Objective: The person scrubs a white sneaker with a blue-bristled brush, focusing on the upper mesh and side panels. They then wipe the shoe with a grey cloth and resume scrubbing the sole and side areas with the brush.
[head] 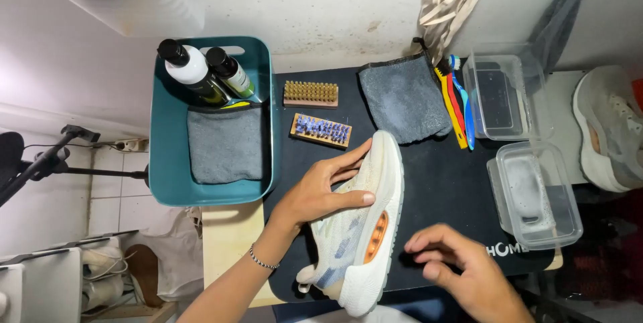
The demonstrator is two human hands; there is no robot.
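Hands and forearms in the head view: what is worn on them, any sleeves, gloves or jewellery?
Both are bare, without gloves. The left hand has a thin beaded bracelet, silvery in colour, around its wrist; no sleeve shows along that forearm. The right hand shows no ring, watch or bracelet, and its wrist is bare up to the frame edge. No markings can be made out on either.

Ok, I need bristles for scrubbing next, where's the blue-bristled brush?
In the head view, the blue-bristled brush lies on the black mat, just beyond the left hand, below the tan-bristled brush.
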